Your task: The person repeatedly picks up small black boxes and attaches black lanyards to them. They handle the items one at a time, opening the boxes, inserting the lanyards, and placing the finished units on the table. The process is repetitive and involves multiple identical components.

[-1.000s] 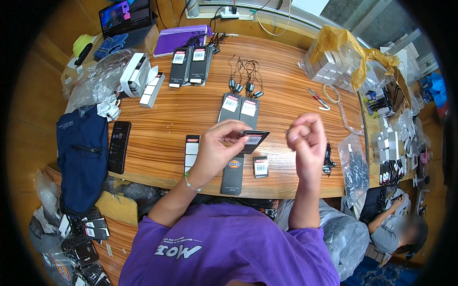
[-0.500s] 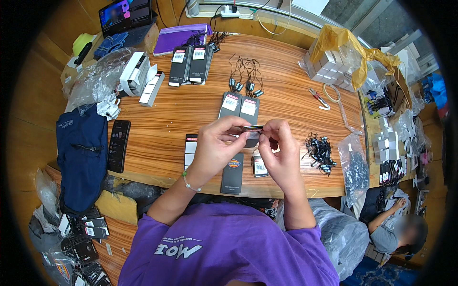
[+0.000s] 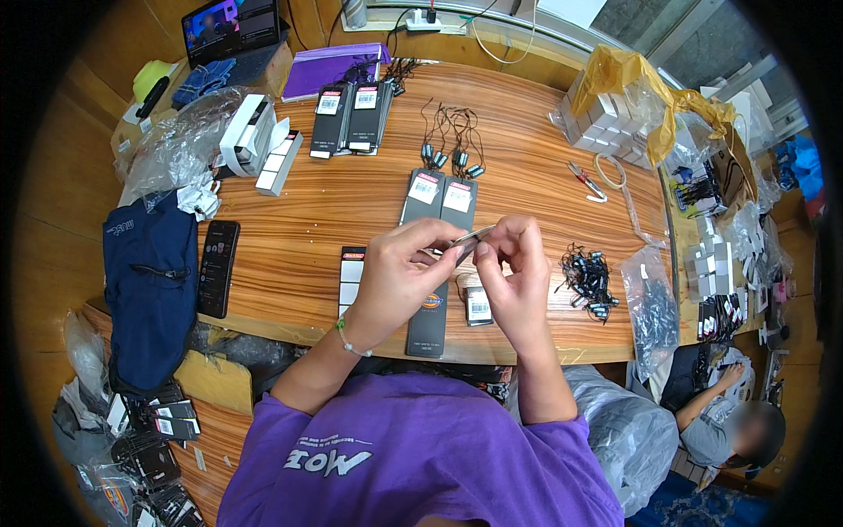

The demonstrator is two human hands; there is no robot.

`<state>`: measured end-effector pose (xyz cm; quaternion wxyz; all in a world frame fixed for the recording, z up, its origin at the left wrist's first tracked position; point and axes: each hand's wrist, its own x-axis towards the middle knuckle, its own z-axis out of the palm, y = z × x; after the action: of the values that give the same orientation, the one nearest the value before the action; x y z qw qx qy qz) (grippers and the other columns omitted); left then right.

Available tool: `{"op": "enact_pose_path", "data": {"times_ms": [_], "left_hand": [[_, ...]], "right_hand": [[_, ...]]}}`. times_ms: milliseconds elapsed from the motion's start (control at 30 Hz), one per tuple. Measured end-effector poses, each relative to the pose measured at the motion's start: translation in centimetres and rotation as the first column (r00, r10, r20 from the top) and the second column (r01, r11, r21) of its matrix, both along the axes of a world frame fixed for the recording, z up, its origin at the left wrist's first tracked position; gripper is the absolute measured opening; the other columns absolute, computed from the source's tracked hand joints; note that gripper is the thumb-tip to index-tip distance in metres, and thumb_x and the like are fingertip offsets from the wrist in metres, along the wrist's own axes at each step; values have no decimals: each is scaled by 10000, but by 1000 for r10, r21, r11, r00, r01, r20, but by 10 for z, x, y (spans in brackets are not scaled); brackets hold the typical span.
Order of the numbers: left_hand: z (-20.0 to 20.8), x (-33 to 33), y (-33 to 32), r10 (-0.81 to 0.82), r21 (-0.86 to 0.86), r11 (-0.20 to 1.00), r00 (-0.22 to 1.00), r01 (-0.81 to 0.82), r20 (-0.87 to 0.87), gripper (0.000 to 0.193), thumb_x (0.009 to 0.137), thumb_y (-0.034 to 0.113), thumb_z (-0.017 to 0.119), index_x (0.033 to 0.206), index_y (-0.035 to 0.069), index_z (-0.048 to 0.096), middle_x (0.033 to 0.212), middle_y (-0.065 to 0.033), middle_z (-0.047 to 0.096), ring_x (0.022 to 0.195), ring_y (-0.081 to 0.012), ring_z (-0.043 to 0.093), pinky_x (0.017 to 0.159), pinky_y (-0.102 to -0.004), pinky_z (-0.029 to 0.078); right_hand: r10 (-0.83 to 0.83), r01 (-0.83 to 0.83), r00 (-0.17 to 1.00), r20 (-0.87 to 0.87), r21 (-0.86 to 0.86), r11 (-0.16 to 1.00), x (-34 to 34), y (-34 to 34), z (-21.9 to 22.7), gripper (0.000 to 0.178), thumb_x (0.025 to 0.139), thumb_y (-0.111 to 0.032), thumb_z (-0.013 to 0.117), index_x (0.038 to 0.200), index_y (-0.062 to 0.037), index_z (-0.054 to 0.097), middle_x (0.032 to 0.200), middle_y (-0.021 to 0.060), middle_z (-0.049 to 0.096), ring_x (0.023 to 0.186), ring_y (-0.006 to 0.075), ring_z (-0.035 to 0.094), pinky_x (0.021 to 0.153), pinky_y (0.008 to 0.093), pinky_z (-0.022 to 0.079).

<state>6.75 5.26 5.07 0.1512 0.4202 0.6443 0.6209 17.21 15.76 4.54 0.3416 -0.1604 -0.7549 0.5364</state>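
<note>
Above the middle of the table, my left hand (image 3: 406,263) and my right hand (image 3: 514,268) pinch a small dark tag (image 3: 471,239) between their fingertips. It is tilted and seen nearly edge-on, so its face is mostly hidden. Below the hands lies a long dark grey hang tag (image 3: 427,329) with an oval emblem, partly covered by my left hand. A small tag with a white label (image 3: 478,306) rests beside it, near my right wrist. Just beyond the hands are two stacks of dark hang tags (image 3: 423,195) with black cords and small seals (image 3: 457,158).
Right of my hands lies a heap of black corded seals (image 3: 590,281), then a plastic bag (image 3: 651,307). Snips (image 3: 588,182) lie farther back near white boxes (image 3: 606,123). A phone (image 3: 218,268) and navy bag (image 3: 151,285) are at left. Another person (image 3: 724,430) sits at lower right.
The small dark tag has turned from nearly level to a slant, its right end higher. My left hand has shifted slightly lower, covering more of the long tag's emblem.
</note>
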Motion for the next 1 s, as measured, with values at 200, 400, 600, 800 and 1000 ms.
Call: {"op": "enact_pose_path", "data": {"times_ms": [200, 400, 600, 800, 1000], "left_hand": [[0, 1, -2, 3, -15, 1000, 1000, -3, -4, 182, 751, -53, 614, 922, 5, 640, 883, -58, 636, 776, -109, 626, 627, -207, 519], [0, 4, -1, 27, -35, 999, 999, -28, -20, 164, 758, -45, 617, 913, 2, 645, 883, -71, 638, 768, -114, 620, 629, -217, 513], [1, -4, -2, 52, 18, 999, 986, -50, -158, 154, 743, -62, 622, 880, 1, 654, 855, -90, 647, 774, -151, 630, 649, -244, 505], [5, -6, -8, 41, 71, 997, 972, -25, -230, 180, 711, -86, 627, 858, 14, 658, 838, -93, 659, 770, -186, 640, 656, -256, 504], [6, -5, -9, 81, 100, 994, 873, -37, -481, 203, 686, -72, 646, 854, 41, 666, 829, -76, 660, 771, -210, 646, 652, -278, 511]], "right_hand": [[104, -147, 986, -129, -399, 905, -4, 1, 4, 183, 827, 44, 501, 956, -44, 407, 718, -9, 521, 639, 21, 453, 555, 169, 355], [59, -98, 991, -122, -341, 935, -10, -1, -4, 199, 834, 45, 501, 977, -49, 398, 723, -4, 524, 656, 26, 478, 559, 173, 366], [65, -69, 998, -22, -309, 949, -8, 2, 5, 249, 805, -16, 612, 1012, -22, 472, 808, 66, 593, 667, 76, 524, 585, 197, 405], [75, -98, 994, 80, 345, 933, -2, 27, 12, 139, 747, -99, 680, 827, 3, 628, 943, 103, 581, 952, 158, 508, 827, 319, 397], [284, -313, 950, -130, -389, 866, -2, 22, 7, 74, 769, -38, 623, 836, -8, 619, 910, 65, 548, 889, 146, 502, 790, 280, 397]]}}
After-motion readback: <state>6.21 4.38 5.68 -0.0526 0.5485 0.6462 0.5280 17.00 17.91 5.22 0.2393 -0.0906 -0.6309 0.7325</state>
